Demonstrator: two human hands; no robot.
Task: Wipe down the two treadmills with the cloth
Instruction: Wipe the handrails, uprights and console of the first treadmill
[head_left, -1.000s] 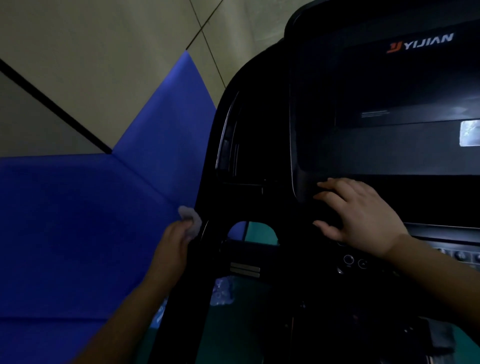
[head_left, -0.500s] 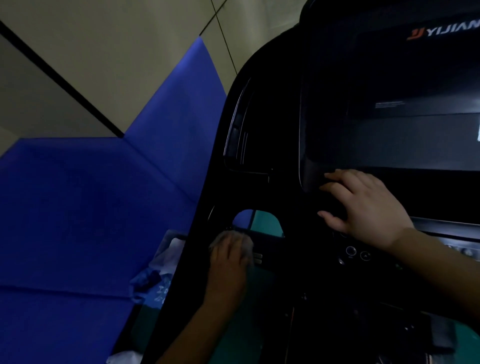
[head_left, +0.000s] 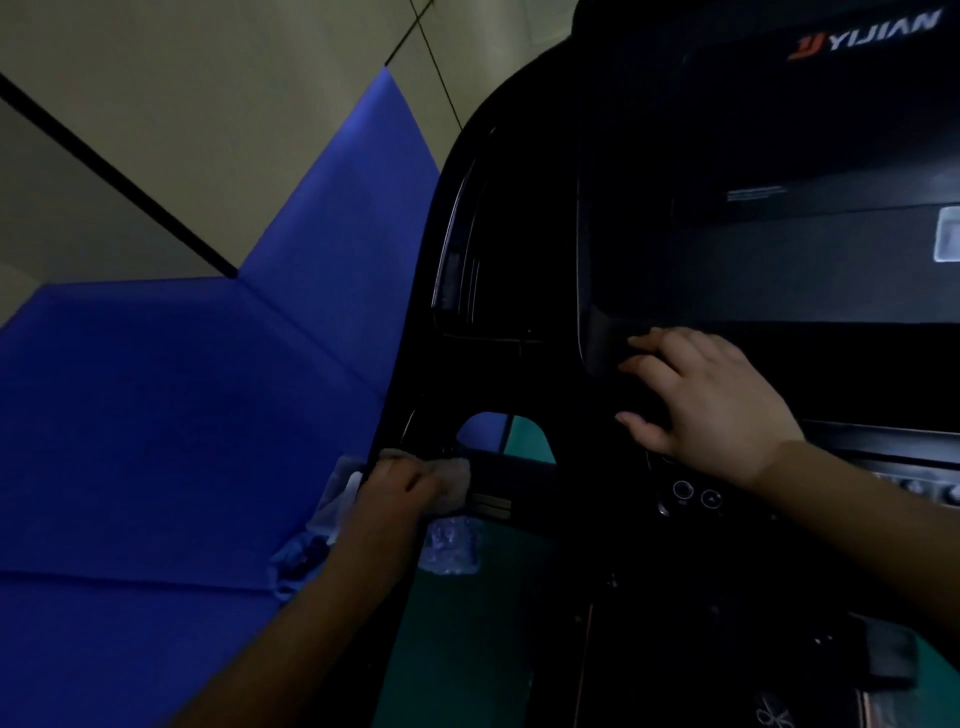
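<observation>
Wiping the black treadmill frame, left side of console.
Left hand grip bunches pale crumpled cloth on handrail; right hand flat, holding nothing. Next probably: stroke along rail.

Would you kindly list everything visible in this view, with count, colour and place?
treadmill console: one, black, right half
round buttons: two seen, dark with pale rings, below right hand
cloth: one, pale, on the console's lower left frame
wall padding: blue, left
wall: beige with black lines, upper left
plastic wrapping: clear, crumpled, on green floor
left hand: pressing the cloth
right hand: flat on console
</observation>
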